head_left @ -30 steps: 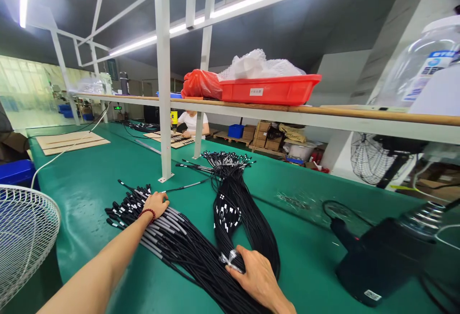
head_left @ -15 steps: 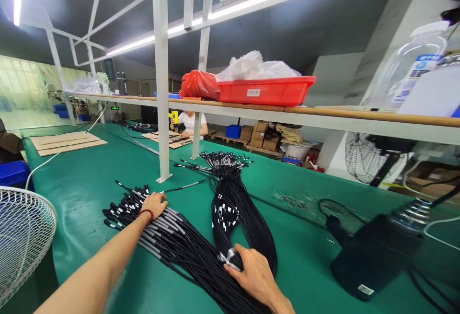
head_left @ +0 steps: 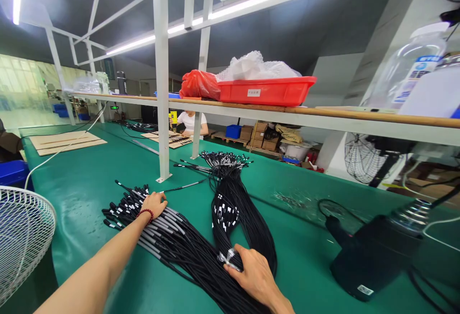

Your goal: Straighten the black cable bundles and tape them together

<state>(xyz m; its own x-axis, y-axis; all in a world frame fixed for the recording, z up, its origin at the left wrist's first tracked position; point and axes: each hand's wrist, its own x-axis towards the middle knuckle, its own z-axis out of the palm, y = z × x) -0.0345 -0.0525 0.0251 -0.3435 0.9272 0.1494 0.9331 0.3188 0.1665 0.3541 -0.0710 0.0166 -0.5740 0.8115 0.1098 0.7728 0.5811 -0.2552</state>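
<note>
A wide bundle of black cables [head_left: 194, 242] with grey sleeves near its ends lies across the green table. My left hand [head_left: 154, 205], with a red bead bracelet at the wrist, rests over the sleeved part, its fingers curled down around some of the cables. Their black tips with white tags fan out to the left of it. My right hand [head_left: 253, 272] grips a second cable bundle [head_left: 257, 223] where clear plastic [head_left: 227, 257] ties it. That bundle loops back toward the post, and white tags show inside the loop. Parts of both bundles are hidden under my right hand.
A black heat gun [head_left: 373, 251] stands at the right, near loose clear scraps [head_left: 291, 200]. A white post [head_left: 162, 79] carries the shelf with a red tray [head_left: 266, 92]. A white fan [head_left: 23, 242] is at the left edge. Behind the shelf sits a person [head_left: 192, 122].
</note>
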